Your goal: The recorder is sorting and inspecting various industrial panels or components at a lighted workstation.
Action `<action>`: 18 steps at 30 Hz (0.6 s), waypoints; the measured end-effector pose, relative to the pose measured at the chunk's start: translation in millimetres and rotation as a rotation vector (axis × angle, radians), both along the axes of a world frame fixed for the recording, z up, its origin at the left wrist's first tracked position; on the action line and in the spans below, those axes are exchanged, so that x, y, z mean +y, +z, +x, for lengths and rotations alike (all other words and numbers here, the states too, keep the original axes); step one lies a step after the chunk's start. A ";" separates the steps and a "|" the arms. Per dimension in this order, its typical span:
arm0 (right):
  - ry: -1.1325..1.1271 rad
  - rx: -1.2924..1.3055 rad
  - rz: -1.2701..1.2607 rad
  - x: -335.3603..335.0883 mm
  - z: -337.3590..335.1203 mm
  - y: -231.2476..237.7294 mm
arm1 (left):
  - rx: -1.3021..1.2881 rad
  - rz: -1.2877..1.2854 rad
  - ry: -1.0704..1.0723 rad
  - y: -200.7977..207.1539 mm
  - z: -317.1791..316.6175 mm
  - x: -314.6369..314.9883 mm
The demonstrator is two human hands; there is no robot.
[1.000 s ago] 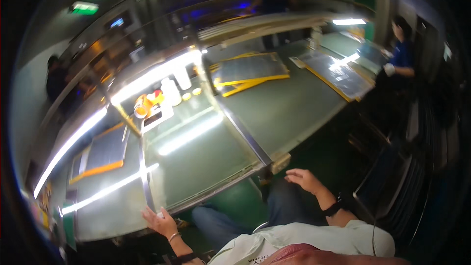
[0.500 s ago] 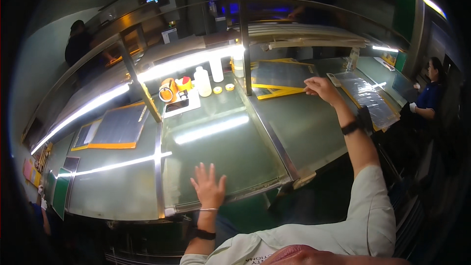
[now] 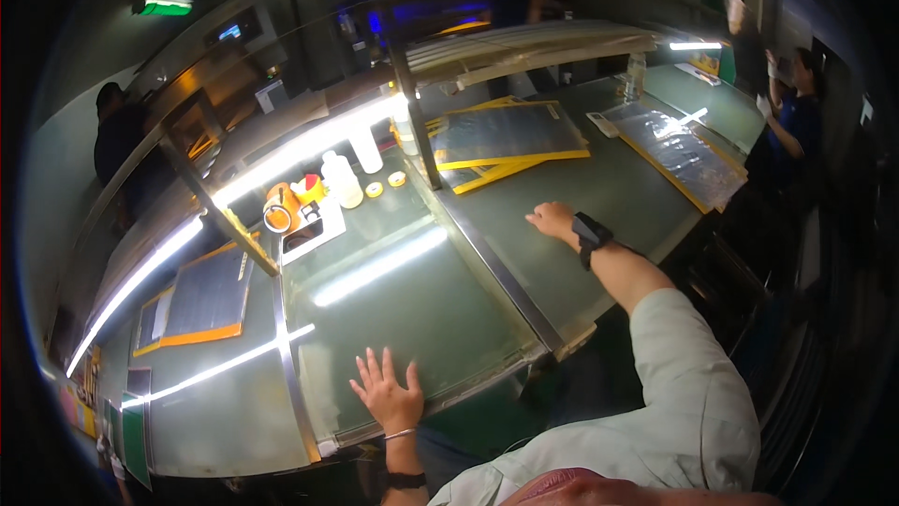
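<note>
My left hand [image 3: 390, 400] is spread palm down over the near edge of the glass-topped light table [image 3: 403, 328]. It is open and holds nothing. My right hand [image 3: 554, 222] hangs over the table section to the right, with loosely bent fingers pointing left and nothing seen in it. Its palm is hidden. Beyond it lie dark film sheets with yellow borders [image 3: 510, 134], overlapping at angles. A glossy, clear-covered sheet with a yellow edge [image 3: 676, 146] lies farther right.
At the glass's back stand a white bottle [image 3: 342, 180], orange tape rolls [image 3: 280, 209] and small yellow rolls [image 3: 397, 178]. Another yellow-edged dark sheet [image 3: 201, 295] lies left. Metal posts [image 3: 412, 103] rise behind the table. Co-workers stand right [image 3: 796, 113] and back left [image 3: 126, 146].
My right hand has come nearer and lower, away from the yellow-bordered sheets. My left hand stays spread over the glass. The view has turned, and the co-worker at right has raised their hands.
</note>
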State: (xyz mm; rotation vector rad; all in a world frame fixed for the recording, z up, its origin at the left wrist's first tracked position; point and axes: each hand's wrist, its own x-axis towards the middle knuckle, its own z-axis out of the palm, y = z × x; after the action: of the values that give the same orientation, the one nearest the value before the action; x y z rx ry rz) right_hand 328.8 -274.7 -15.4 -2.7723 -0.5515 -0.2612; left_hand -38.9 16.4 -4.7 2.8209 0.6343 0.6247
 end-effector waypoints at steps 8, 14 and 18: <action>-0.051 -0.263 0.178 6.4 -24.4 -10.1 | -0.011 0.026 0.024 -5.6 3.6 0.9; -0.081 -0.270 0.173 9.9 -27.4 -9.6 | -0.021 0.041 0.023 -7.9 0.7 1.5; -0.087 -0.284 0.187 8.5 -28.0 -11.5 | 0.000 0.045 0.032 -8.3 -0.4 1.0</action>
State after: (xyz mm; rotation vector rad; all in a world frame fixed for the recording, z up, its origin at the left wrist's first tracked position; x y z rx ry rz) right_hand 300.8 -266.2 -26.8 -2.5949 -0.4465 -0.6972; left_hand -39.3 17.4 -12.9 2.8573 0.6747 0.6528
